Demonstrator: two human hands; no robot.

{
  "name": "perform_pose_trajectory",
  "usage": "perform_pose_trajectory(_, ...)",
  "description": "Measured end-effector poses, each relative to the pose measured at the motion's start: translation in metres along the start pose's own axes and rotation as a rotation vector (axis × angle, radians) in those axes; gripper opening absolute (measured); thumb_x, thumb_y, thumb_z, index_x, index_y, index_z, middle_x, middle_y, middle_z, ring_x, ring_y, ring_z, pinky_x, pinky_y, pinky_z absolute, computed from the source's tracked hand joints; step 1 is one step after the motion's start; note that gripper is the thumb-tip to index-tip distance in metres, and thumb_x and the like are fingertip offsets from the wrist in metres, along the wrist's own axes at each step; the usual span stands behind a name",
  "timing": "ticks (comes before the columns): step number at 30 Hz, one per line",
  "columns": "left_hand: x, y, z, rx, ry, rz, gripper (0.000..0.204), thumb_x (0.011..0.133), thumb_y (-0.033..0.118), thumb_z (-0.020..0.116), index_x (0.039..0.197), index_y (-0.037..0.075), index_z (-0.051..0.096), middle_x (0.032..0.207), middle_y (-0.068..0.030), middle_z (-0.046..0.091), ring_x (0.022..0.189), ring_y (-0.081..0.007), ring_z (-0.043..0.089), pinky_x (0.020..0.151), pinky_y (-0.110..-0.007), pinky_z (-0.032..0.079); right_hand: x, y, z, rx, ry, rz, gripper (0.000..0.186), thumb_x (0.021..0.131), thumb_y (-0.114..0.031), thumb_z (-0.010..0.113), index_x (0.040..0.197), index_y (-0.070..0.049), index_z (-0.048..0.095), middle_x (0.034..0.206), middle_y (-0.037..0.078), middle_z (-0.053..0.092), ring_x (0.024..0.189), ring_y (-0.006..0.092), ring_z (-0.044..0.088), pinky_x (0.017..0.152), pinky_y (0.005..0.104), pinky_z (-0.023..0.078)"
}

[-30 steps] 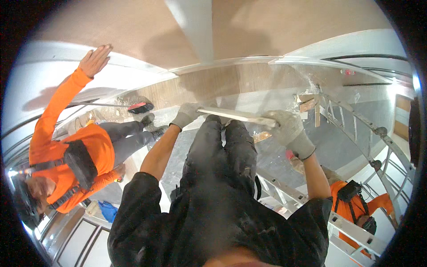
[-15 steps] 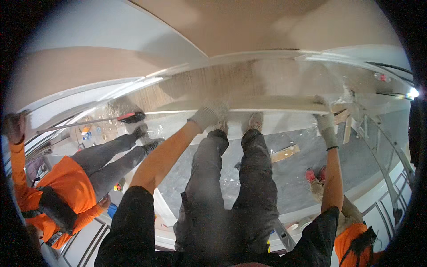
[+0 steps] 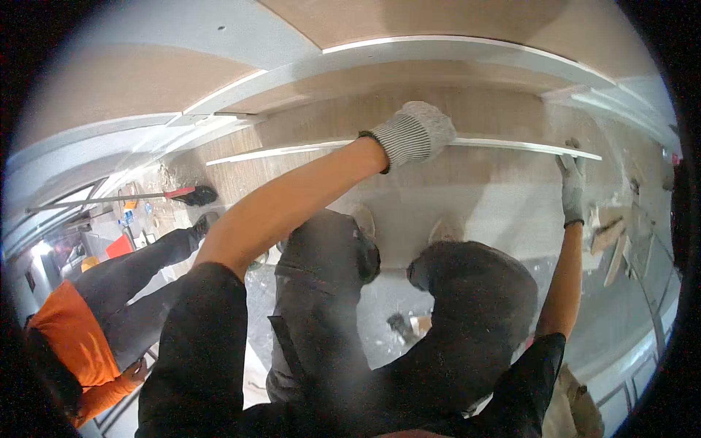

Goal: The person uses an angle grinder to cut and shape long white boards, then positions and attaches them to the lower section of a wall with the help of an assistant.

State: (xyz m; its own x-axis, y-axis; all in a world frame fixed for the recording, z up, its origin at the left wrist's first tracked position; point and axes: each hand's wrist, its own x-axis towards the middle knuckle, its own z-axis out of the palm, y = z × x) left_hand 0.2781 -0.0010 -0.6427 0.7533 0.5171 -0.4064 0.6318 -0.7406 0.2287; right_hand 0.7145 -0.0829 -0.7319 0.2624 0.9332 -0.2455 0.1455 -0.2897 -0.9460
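A long, thin white-edged panel [image 3: 511, 144] runs crosswise in front of me, seen nearly edge-on. My left hand [image 3: 423, 135], in a grey knit glove with a striped cuff, is closed over its upper edge right of the middle. The fingers on the far side are hidden. My right hand [image 3: 574, 179], gloved alike, grips the panel close to its right end, with fingertips showing above the edge. Beyond the panel stands a wall [image 3: 482, 79] of brown and pale boards. My knees are bent below it.
At left, a person in an orange top [image 3: 77, 332] stands close to my left arm. A broom [image 3: 193, 196] with a red-and-black head lies toward that side. Wood scraps [image 3: 610, 237] are on the floor at right. Part of another person's clothing [image 3: 577, 405] shows at lower right.
The panel has moved farther forward to the wall's foot. My left hand has shifted right along it, and my knees have bent. The person at left no longer shows a hand on the broom handle.
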Motion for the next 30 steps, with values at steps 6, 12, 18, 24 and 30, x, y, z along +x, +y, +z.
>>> perform_pose_trajectory(6,0.034,-0.026,0.006,0.081,0.048,0.049,0.023,0.093,0.020,0.061,0.101,0.007,0.079,0.100,-0.0174,0.078,0.092,-0.0364,0.077,0.079,-0.051,0.061,0.060,0.054,0.024,0.075,0.026,-0.146,0.063,0.109,-0.028,0.057,0.159,0.003,0.036,0.158,0.018,0.043,0.145,0.0274,0.045,0.123,0.0428,0.041)
perform_pose_trajectory(12,0.072,-0.051,0.011,0.242,0.316,0.128,0.020,0.091,0.018,0.064,0.098,0.007,0.079,0.097,-0.0172,0.078,0.094,-0.0370,0.076,0.079,-0.051,0.060,0.122,0.101,0.017,0.252,0.087,-0.227,0.054,0.109,-0.027,0.057,0.152,0.005,0.044,0.152,0.018,0.048,0.143,0.0265,0.048,0.121,0.0427,0.043)
perform_pose_trajectory(18,0.076,-0.052,0.025,0.153,0.361,0.008,0.026,0.095,0.024,0.061,0.097,0.010,0.082,0.097,-0.0169,0.079,0.094,-0.0360,0.077,0.080,-0.050,0.061,0.127,0.116,0.031,0.201,0.160,-0.276,0.059,0.107,-0.032,0.060,0.156,-0.001,0.045,0.150,0.012,0.054,0.138,0.0255,0.053,0.116,0.0425,0.044)
perform_pose_trajectory(24,0.050,-0.059,0.028,0.157,0.371,-0.181,0.029,0.102,0.033,0.057,0.112,0.013,0.077,0.113,-0.0100,0.077,0.105,-0.0297,0.074,0.088,-0.046,0.059,0.149,0.091,0.058,0.130,0.322,-0.195,0.060,0.105,-0.027,0.063,0.156,0.000,0.044,0.149,0.012,0.054,0.135,0.0262,0.054,0.109,0.0428,0.048)
perform_pose_trajectory(30,-0.083,-0.126,0.144,-0.161,1.220,-0.189,0.041,0.096,0.017,0.069,0.136,0.008,0.066,0.131,-0.0129,0.070,0.126,-0.0282,0.063,0.107,-0.043,0.048,0.143,0.112,0.043,0.169,0.413,-0.137,0.060,0.102,-0.024,0.066,0.156,-0.008,0.046,0.143,0.012,0.058,0.128,0.0243,0.058,0.103,0.0398,0.051)
